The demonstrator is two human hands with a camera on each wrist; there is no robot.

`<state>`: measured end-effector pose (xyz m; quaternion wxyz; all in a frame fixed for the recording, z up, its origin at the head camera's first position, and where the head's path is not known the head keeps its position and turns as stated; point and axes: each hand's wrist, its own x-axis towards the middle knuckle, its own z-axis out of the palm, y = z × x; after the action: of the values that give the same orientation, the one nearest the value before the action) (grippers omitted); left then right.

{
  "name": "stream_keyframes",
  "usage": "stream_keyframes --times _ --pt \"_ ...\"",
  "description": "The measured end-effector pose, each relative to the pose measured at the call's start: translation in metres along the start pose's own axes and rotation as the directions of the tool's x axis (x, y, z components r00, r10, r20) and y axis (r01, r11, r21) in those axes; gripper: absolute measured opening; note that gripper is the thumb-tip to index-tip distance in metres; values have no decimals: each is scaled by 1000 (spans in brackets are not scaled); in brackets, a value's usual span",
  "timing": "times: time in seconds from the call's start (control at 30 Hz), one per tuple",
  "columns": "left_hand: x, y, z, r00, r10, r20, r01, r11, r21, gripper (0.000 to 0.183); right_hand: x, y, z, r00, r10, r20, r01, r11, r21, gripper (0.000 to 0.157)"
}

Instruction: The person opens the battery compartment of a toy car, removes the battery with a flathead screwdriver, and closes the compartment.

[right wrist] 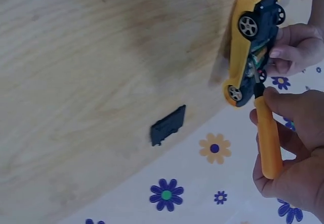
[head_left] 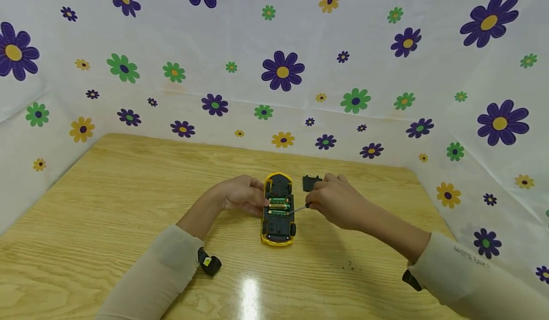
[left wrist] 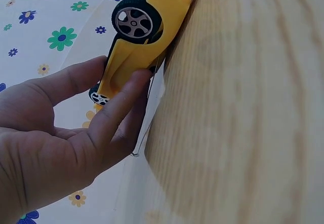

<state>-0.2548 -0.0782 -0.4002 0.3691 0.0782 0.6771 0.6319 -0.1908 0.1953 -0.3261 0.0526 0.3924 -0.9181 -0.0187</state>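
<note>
A yellow toy car (head_left: 278, 228) lies wheels up on the table, its black underside showing. Its uncovered compartment holds three green-and-gold batteries (head_left: 279, 213) side by side. My left hand (head_left: 241, 194) grips the car from its left side; in the left wrist view, thumb and fingers (left wrist: 121, 105) pinch the yellow body. My right hand (head_left: 336, 201) holds a screwdriver (right wrist: 268, 138) by its orange handle. The thin shaft (head_left: 299, 209) reaches the right edge of the compartment, at the end of the nearest battery. Whether the tip touches that battery, I cannot tell.
A black battery cover (head_left: 310, 184) lies on the wooden table (head_left: 150, 205), just beyond my right hand. Several small dark bits (head_left: 350, 263) lie nearer, on the right. A white flowered cloth (head_left: 240, 34) stands behind the table and along its sides.
</note>
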Motion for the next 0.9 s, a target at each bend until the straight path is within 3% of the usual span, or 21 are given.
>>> stream_keyframes --times 0.2,0.5,0.7,0.8,0.9 --pt "0 1 1 1000 -4 2 4 1000 4 61 14 -6 -10 996 -6 89 14 996 -89 8" --pt "1 0 0 1000 -11 -4 11 1000 -1 69 35 -21 -23 981 -20 194 64 972 -225 9" --pt "1 -1 0 1000 -9 7 9 1000 -4 55 45 -32 -25 972 -9 233 84 945 -315 6" --pt "0 0 1 1000 -7 5 7 1000 -3 50 45 -32 -23 971 -9 238 88 941 -326 5" --pt "0 -1 0 1000 -4 6 4 1000 7 54 43 -28 -20 973 -12 229 77 957 -278 7"
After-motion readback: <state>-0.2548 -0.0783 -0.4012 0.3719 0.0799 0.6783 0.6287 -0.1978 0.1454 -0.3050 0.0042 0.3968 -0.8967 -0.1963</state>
